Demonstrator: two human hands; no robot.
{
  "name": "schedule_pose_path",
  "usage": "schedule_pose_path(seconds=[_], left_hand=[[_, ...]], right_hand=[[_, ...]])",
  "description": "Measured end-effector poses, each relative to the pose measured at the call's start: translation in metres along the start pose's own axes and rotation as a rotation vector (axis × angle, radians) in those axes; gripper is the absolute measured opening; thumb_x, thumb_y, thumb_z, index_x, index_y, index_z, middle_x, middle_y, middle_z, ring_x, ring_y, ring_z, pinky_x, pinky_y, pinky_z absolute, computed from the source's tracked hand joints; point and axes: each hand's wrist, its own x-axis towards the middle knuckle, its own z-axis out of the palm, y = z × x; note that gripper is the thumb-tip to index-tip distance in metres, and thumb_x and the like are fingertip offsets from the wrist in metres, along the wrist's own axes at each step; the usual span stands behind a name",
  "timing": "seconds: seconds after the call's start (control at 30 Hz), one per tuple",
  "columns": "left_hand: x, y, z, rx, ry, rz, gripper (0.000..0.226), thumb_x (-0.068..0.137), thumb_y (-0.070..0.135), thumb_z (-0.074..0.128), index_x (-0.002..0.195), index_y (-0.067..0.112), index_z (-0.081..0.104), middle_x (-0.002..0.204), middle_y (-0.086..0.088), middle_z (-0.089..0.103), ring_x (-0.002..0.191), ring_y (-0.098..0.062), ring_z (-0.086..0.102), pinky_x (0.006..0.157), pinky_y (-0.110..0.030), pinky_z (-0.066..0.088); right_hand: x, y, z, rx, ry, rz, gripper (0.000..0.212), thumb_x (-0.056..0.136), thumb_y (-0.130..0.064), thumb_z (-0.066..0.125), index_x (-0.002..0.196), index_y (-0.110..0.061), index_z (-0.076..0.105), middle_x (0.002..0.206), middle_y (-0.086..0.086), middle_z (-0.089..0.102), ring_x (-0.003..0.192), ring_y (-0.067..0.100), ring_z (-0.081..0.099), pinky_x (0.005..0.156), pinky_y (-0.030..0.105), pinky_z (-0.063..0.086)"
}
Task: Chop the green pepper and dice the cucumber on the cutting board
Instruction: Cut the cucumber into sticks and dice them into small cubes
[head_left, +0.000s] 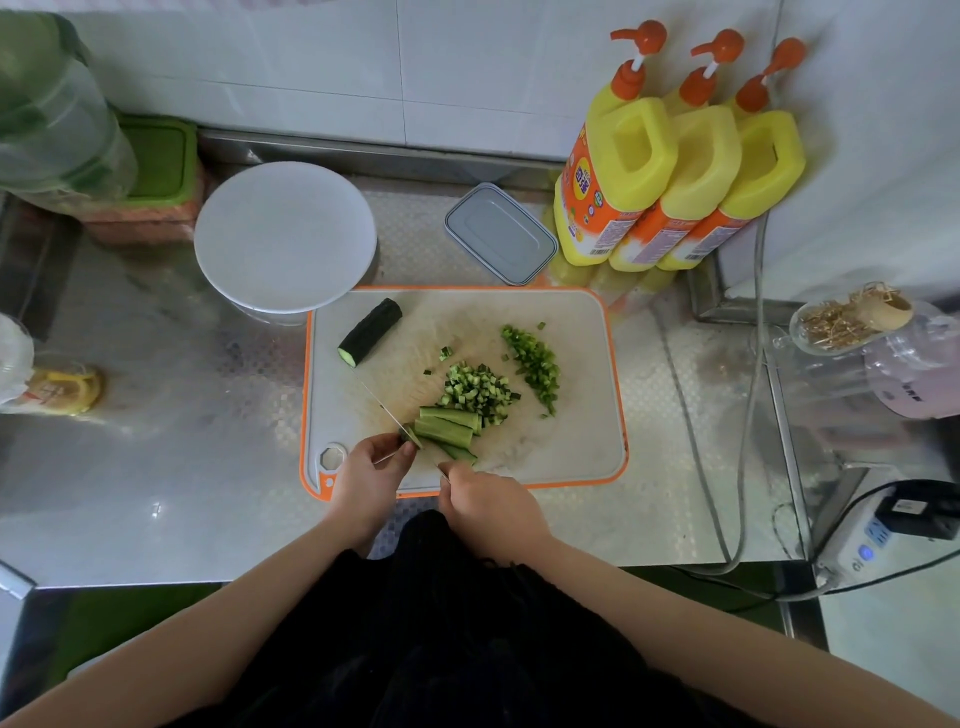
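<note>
Cucumber half (370, 331) waits uncut at far left of cutting board (582, 441). Near edge: left hand (371, 475) curls fingertips onto cucumber strips (448, 427), prob. to bunch & steady them, w/ knife (387, 408) thin blade beside; right hand (485, 501) closed round its handle. Right of strips: diced cucumber (475, 392), then chopped green pepper (537, 366), kept apart, likely as done piles.

Bare cutting board (571, 441) at right, open counter (156, 467) left — plate (284, 236), bottles (675, 171) crowd the back

White tiled wall (363, 62) behind a patterned steel counter (156, 415); green floor (104, 623) below.
</note>
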Motion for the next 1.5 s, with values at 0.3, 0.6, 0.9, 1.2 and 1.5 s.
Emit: schedule_pose_path(seconds=[0.3, 0.6, 0.9, 1.2, 1.5], left_hand=[[0.0, 0.002, 0.001, -0.008, 0.0, -0.006, 0.037, 0.09, 0.037, 0.066, 0.119, 0.014, 0.063, 0.111, 0.002, 0.07, 0.106, -0.014, 0.063, 0.095, -0.035, 0.05], [-0.005, 0.005, 0.001, -0.033, 0.036, 0.008, 0.033, 0.091, 0.027, 0.066, 0.12, 0.01, 0.064, 0.107, 0.002, 0.071, 0.102, -0.011, 0.064, 0.094, -0.032, 0.05], [-0.009, 0.011, 0.002, -0.045, 0.066, 0.005, 0.026, 0.091, 0.024, 0.066, 0.114, 0.012, 0.068, 0.102, 0.003, 0.072, 0.097, -0.008, 0.066, 0.087, -0.027, 0.051], [-0.013, 0.015, 0.001, -0.027, 0.083, 0.003, 0.022, 0.091, 0.022, 0.065, 0.111, 0.012, 0.066, 0.099, 0.006, 0.07, 0.095, -0.004, 0.064, 0.075, -0.015, 0.047], [-0.017, 0.019, 0.002, -0.059, 0.082, -0.018, 0.028, 0.092, 0.022, 0.065, 0.117, 0.01, 0.066, 0.103, 0.006, 0.07, 0.091, 0.005, 0.062, 0.067, -0.006, 0.045]], right_hand=[[0.002, -0.004, 0.002, 0.009, -0.032, 0.03, 0.034, 0.101, -0.024, 0.034, 0.127, -0.006, 0.046, 0.106, 0.018, 0.067, 0.1, 0.038, 0.061, 0.077, 0.042, 0.046], [0.008, -0.008, 0.007, 0.037, -0.018, 0.039, 0.027, 0.099, -0.02, 0.036, 0.113, -0.001, 0.049, 0.1, 0.02, 0.066, 0.094, 0.039, 0.062, 0.069, 0.039, 0.043], [0.015, -0.012, 0.008, 0.069, -0.048, 0.043, 0.021, 0.099, -0.016, 0.036, 0.108, -0.001, 0.047, 0.1, 0.021, 0.065, 0.095, 0.038, 0.062, 0.065, 0.035, 0.035], [0.022, -0.015, 0.011, 0.117, -0.086, 0.109, 0.019, 0.098, -0.016, 0.038, 0.109, -0.005, 0.048, 0.102, 0.018, 0.065, 0.097, 0.036, 0.061, 0.068, 0.034, 0.038], [0.03, -0.018, 0.016, 0.092, -0.044, 0.134, 0.017, 0.098, -0.012, 0.037, 0.11, -0.006, 0.046, 0.101, 0.016, 0.066, 0.095, 0.034, 0.063, 0.065, 0.031, 0.033]])
